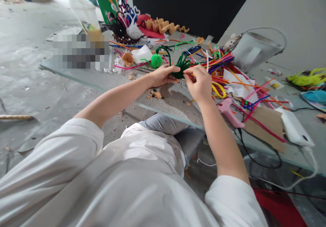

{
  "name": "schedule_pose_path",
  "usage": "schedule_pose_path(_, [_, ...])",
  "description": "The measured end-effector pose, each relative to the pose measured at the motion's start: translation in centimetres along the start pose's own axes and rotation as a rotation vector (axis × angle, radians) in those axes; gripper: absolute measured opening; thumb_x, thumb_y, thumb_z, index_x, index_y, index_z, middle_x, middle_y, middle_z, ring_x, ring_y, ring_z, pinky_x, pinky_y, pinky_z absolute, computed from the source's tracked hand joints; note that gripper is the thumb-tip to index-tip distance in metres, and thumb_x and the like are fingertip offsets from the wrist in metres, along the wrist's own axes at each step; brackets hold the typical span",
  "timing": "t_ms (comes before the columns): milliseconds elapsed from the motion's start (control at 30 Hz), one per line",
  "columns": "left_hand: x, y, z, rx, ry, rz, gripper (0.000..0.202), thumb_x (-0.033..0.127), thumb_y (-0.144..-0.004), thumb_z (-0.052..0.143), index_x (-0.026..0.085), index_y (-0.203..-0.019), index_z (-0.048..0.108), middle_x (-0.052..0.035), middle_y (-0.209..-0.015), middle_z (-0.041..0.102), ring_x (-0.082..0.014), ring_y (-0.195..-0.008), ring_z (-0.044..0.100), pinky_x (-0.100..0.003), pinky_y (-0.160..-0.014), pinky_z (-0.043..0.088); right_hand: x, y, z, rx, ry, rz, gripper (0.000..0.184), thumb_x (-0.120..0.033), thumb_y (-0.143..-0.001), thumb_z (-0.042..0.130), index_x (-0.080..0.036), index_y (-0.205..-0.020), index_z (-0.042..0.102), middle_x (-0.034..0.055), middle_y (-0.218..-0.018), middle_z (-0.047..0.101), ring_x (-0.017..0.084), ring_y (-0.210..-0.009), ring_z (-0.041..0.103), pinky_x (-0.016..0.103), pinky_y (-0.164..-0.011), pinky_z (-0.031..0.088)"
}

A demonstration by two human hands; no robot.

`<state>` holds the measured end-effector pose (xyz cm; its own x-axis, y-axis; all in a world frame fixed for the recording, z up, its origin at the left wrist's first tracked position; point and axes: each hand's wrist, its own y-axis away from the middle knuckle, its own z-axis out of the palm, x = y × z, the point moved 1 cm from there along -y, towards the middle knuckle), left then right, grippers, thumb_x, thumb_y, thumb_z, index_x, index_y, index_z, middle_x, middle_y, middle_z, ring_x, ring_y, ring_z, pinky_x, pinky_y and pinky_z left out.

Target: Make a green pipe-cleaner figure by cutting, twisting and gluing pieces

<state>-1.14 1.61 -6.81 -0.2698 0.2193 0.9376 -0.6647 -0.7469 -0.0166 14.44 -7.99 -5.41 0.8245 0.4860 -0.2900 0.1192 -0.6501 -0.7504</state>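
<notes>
My left hand (163, 75) pinches the base of a dark green pipe-cleaner bundle (181, 65) just above the glass table (175, 101). My right hand (200, 82) meets it from the right, fingers closed on the same bundle. Its green loops fan upward between both hands. A green yarn pompom (156, 60) lies just behind my left hand. A pile of coloured pipe cleaners (219, 62) spreads behind and right of my right hand.
Yellow-handled scissors (219, 90) and a pink glue gun (229, 113) lie right of my right hand. A white bucket (253, 50), a white power bank (295, 129), cardboard (265, 125) and orange paper cups (165, 26) are further off. A green bin (107, 6) stands far back.
</notes>
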Motion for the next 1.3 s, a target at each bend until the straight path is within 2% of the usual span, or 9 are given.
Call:
schedule_pose_path(133, [0.05,0.04,-0.05,-0.002,0.001,0.008,0.027,0.024,-0.08,0.072,0.018,-0.09,0.047,0.0012,-0.069,0.065,-0.014,-0.06,0.071,-0.027,-0.068,0.06,0.19,-0.1,0.07,0.023,-0.086,0.033,0.009,-0.026,-0.093,0.059,-0.022,-0.091,0.067,0.0047,-0.091,0.067,0.019,-0.081,0.065,0.033,-0.073,0.057])
schedule_pose_path(267, [0.13,0.1,-0.11,0.016,-0.007,0.008,0.028,0.023,-0.08,0.071,0.018,-0.089,0.046,0.0033,-0.068,0.063,-0.0133,-0.06,0.07,-0.029,-0.073,0.061,0.45,-0.26,-0.03,-0.007,-0.159,0.061,0.011,-0.03,-0.093,0.06,-0.023,-0.091,0.067,0.004,-0.091,0.065,0.017,-0.081,0.064,0.033,-0.07,0.056])
schedule_pose_path(500, [0.07,0.02,-0.15,-0.019,-0.001,0.0,0.024,0.021,-0.081,0.069,0.016,-0.091,0.048,0.0001,-0.069,0.065,-0.0137,-0.057,0.07,-0.026,-0.064,0.058,0.31,-0.29,-0.27,-0.023,-0.261,0.11,0.011,-0.032,-0.092,0.064,-0.023,-0.088,0.067,0.0026,-0.089,0.065,0.016,-0.076,0.062,0.032,-0.065,0.054])
schedule_pose_path(633, [0.11,0.12,-0.09,-0.032,0.014,0.002,0.027,0.021,-0.079,0.07,0.017,-0.09,0.046,0.0017,-0.066,0.064,-0.0143,-0.056,0.071,-0.023,-0.058,0.057,0.54,-0.15,-0.13,0.002,-0.358,0.135,0.007,-0.028,-0.089,0.066,-0.022,-0.087,0.069,0.0029,-0.088,0.064,0.016,-0.076,0.062,0.031,-0.062,0.051])
schedule_pose_path(767, [0.19,0.17,-0.15,-0.021,0.017,0.005,0.025,0.021,-0.08,0.068,0.018,-0.09,0.045,0.0029,-0.066,0.062,-0.0135,-0.056,0.07,-0.022,-0.057,0.057,0.97,-0.17,0.08,-0.015,-0.439,0.248,0.01,-0.033,-0.086,0.069,-0.023,-0.086,0.069,0.0026,-0.086,0.063,0.014,-0.072,0.06,0.03,-0.06,0.049])
schedule_pose_path(967, [0.05,-0.05,-0.46,-0.045,0.006,0.026,0.024,0.022,-0.082,0.068,0.017,-0.095,0.049,0.0009,-0.077,0.066,-0.0128,-0.06,0.071,-0.026,-0.067,0.061,0.75,-0.41,0.18,-0.085,-0.58,0.438,0.024,-0.045,-0.083,0.076,-0.023,-0.086,0.068,-0.0013,-0.07,0.06,0.009,-0.05,0.049,0.028,-0.047,0.041])
schedule_pose_path(1167, [-0.03,-0.12,-0.51,-0.069,0.032,0.047,0.021,0.019,-0.081,0.066,0.016,-0.094,0.049,0.0015,-0.076,0.066,-0.0127,-0.062,0.072,-0.022,-0.061,0.059,0.91,-0.34,0.66,-0.048,-0.658,0.427,0.028,-0.049,-0.081,0.076,-0.023,-0.084,0.068,-0.0022,-0.066,0.055,0.008,-0.049,0.044,0.027,-0.046,0.037])
schedule_pose_path(1300, [0.09,-0.03,-0.38,-0.065,0.04,0.048,0.019,0.019,-0.082,0.065,0.017,-0.091,0.048,0.0023,-0.073,0.065,-0.0124,-0.06,0.071,-0.02,-0.058,0.059,0.61,-0.31,0.49,-0.035,-0.628,0.383,0.028,-0.049,-0.082,0.076,-0.023,-0.084,0.067,-0.0003,-0.073,0.059,0.01,-0.057,0.05,0.028,-0.053,0.043])
